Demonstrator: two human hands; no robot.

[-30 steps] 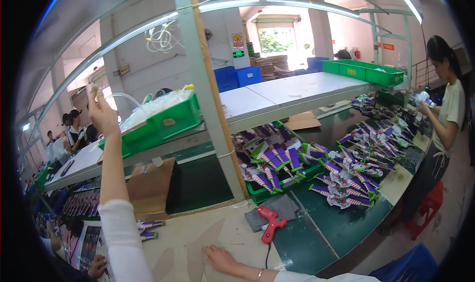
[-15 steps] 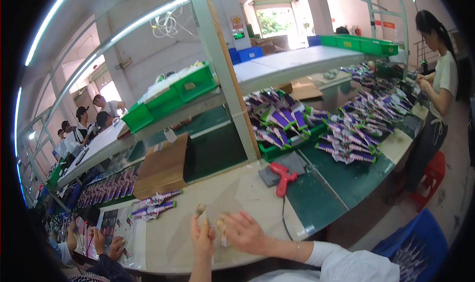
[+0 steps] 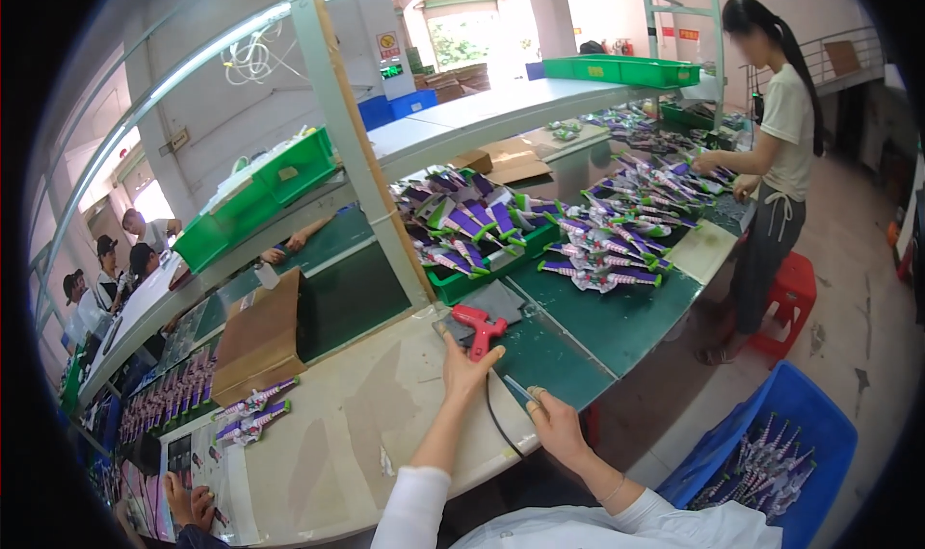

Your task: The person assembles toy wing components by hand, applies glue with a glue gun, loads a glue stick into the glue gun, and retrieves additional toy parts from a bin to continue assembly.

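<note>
My left hand is at the red glue gun, its thumb and fingers on either side of the handle. Under the gun lies a grey cloth on the worktable. To the right, my right hand pinches a thin pale blue stick-like piece by the table's front edge; its exact kind is too small to make out. The gun's dark cord runs down between my hands toward that edge.
Purple, white and green toy pieces pile up at the right, with more in a green bin. A blue tub holds others. A cardboard box stands left. A co-worker stands far right; another person's hands are lower left.
Both hands have moved right from the table's middle. My left hand has reached the glue gun, and a pale blue piece now shows in my right. The whole view has shifted rightward.
</note>
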